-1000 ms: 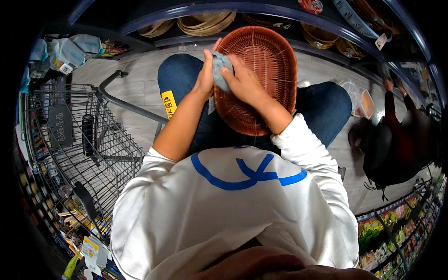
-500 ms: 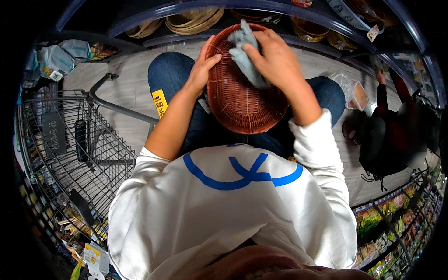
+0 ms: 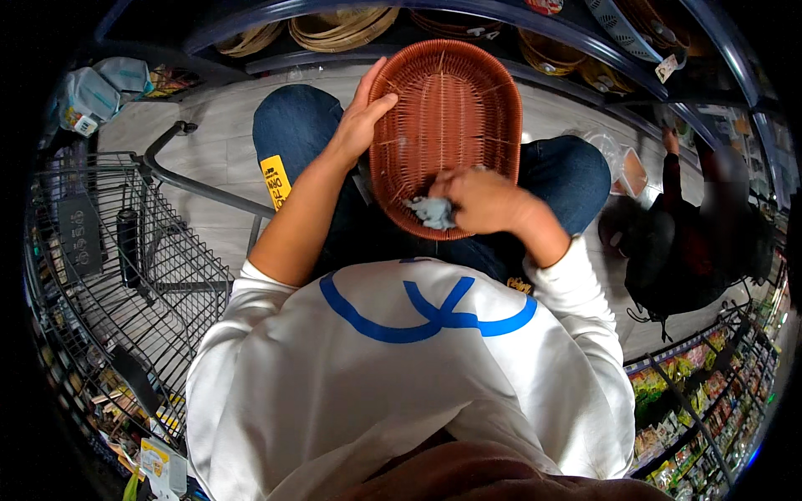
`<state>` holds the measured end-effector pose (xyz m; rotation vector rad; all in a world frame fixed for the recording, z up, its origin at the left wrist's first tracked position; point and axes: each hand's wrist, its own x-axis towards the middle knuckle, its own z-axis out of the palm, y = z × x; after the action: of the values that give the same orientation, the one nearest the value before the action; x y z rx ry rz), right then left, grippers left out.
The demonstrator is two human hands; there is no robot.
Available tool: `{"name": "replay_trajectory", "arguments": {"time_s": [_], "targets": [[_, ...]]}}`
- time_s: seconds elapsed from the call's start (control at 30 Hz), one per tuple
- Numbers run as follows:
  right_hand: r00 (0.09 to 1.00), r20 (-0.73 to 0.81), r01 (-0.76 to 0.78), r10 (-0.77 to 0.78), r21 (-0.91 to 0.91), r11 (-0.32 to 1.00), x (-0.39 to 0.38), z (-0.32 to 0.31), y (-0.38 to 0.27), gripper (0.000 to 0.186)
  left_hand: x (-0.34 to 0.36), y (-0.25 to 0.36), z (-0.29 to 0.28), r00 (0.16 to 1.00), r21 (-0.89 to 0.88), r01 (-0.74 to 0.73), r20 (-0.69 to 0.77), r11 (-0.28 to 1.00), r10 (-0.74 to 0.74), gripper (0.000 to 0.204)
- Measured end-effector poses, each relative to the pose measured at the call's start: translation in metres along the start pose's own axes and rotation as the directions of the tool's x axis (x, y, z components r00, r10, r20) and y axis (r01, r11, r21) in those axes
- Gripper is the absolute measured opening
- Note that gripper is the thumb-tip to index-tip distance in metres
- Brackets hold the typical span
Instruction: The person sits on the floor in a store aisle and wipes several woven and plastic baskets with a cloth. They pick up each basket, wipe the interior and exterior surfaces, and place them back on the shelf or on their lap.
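An oval reddish-brown woven basket [image 3: 455, 108] is held up over my lap, its hollow side facing me. My left hand [image 3: 368, 117] grips its left rim, thumb inside and fingers behind the wall. Down at the basket's near end, my right hand [image 3: 484, 200] is closed on a crumpled grey-blue cloth [image 3: 433, 212] and presses it against the inside wall near the rim. The right fingers are somewhat blurred, and part of the cloth is hidden under them.
Ahead, a shelf [image 3: 334, 60] carries round woven baskets [image 3: 344, 27] and a light-blue plastic basket [image 3: 622, 33]. A wire shopping cart [image 3: 159, 242] stands at my left. To the right another person [image 3: 693, 242] crouches by the shelving, near a clear plastic bag [image 3: 606, 150]. Packaged goods [image 3: 702, 392] fill racks behind right.
My right hand has moved the cloth from the basket's far end down to its near end. The left hand keeps its hold on the rim.
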<state>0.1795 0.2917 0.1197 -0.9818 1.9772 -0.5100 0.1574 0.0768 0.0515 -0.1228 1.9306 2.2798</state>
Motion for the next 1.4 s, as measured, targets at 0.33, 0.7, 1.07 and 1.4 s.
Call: {"name": "replay_trajectory", "arguments": {"time_s": [0.33,0.7,1.07,1.4], "targets": [[0.512,-0.806,-0.302,-0.298,-0.493,0.816,0.079,-0.016,0.034,0.030,0.003,0.008,0.001,0.999,0.000,0.034,-0.003,0.999,-0.034,0.066],[0.927,-0.374,-0.040,0.035,-0.005,0.999,0.005,0.004,-0.015,0.038,0.005,-0.001,0.002,1.000,-0.053,-0.007,0.004,0.999,0.008,0.066],[0.634,-0.743,-0.455,-0.215,-0.584,0.672,0.017,-0.019,0.040,0.016,0.003,0.013,0.011,0.999,-0.027,0.032,-0.021,0.999,-0.032,0.066],[0.706,-0.708,-0.116,0.036,-0.066,0.991,-0.036,-0.021,-0.008,0.032,0.005,0.009,0.006,0.998,-0.128,0.067,-0.010,0.990,-0.069,0.066]]}}
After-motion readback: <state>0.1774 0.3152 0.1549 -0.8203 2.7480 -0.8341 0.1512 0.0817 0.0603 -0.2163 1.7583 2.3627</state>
